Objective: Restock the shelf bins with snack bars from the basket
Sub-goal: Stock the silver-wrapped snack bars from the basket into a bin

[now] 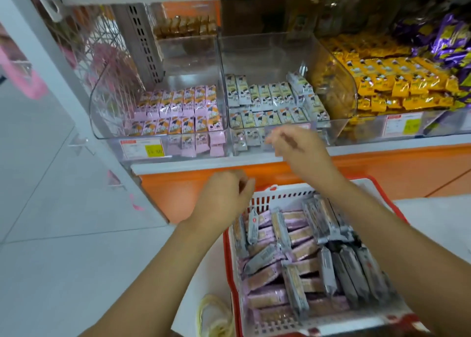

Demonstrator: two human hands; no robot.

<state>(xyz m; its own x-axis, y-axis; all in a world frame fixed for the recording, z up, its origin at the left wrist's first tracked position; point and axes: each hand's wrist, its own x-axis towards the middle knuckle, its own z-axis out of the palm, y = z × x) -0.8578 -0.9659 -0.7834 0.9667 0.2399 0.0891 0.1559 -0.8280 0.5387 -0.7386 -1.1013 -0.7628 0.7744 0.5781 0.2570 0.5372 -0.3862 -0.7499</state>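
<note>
A red and white basket (270, 196) sits on the floor at lower right, filled with several pink and grey snack bars (300, 257). Above it on the shelf stand clear bins: a left bin (107, 102) with pink bars (178, 110) and a middle bin (334, 130) with grey-white bars (270, 102). My right hand (293, 143) hovers in front of the middle bin's front wall, fingers loosely curled, holding nothing that I can see. Over the basket's far left corner, my left hand (224, 196) hangs with loosely curled fingers and is empty.
A third bin holds yellow bars (397, 82), with purple packets (438, 41) at far right. The orange shelf base (191, 191) runs below the bins. Yellow price tags (154, 150) mark the bin fronts. White tiled floor lies to the left; a yellowish cord (214, 316) rests beside the basket.
</note>
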